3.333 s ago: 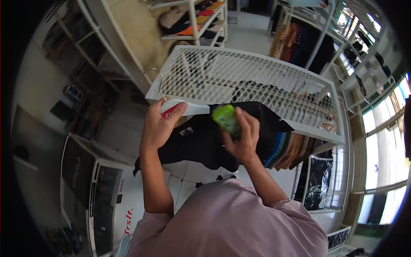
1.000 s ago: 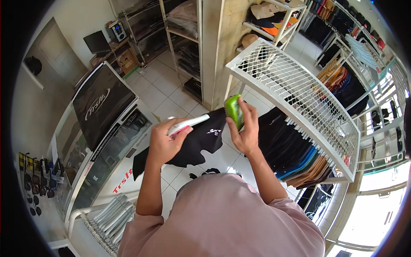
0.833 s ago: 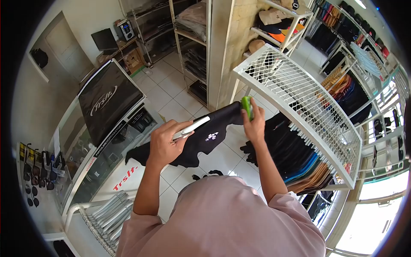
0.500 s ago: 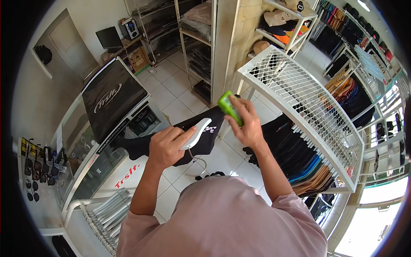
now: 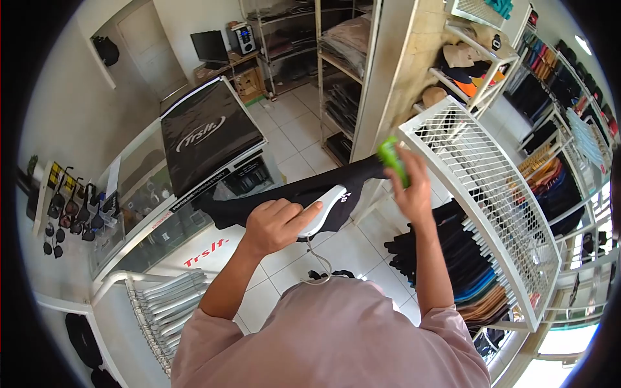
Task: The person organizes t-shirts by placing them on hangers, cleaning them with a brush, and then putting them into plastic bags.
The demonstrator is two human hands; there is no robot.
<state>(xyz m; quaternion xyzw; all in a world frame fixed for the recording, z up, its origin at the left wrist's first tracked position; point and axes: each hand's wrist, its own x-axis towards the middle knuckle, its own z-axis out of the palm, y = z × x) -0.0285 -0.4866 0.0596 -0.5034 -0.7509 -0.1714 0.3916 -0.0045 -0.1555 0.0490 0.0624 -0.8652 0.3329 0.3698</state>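
My left hand point(image 5: 277, 227) is closed around a white clothes hanger point(image 5: 328, 205), its metal hook hanging down toward my body. A black T-shirt point(image 5: 275, 197) with small white print hangs from the hanger and spreads out in front of me. My right hand point(image 5: 414, 193), slightly blurred, grips a small bright green brush point(image 5: 392, 157). The brush is tilted beside the right end of the shirt, its bristle side hard to make out.
On the left is a glass counter point(image 5: 145, 239) with a black printed cover point(image 5: 208, 136). A white mesh-topped rack point(image 5: 482, 187) with hanging shirts stands close to my right arm. White hangers point(image 5: 169, 304) line a rail at lower left. Shelves point(image 5: 339, 58) hold folded clothes behind.
The view has shifted, so the room sits further right and lower. My right hand has moved outward with the green brush, away from the print. The shirt now looks more stretched out sideways.
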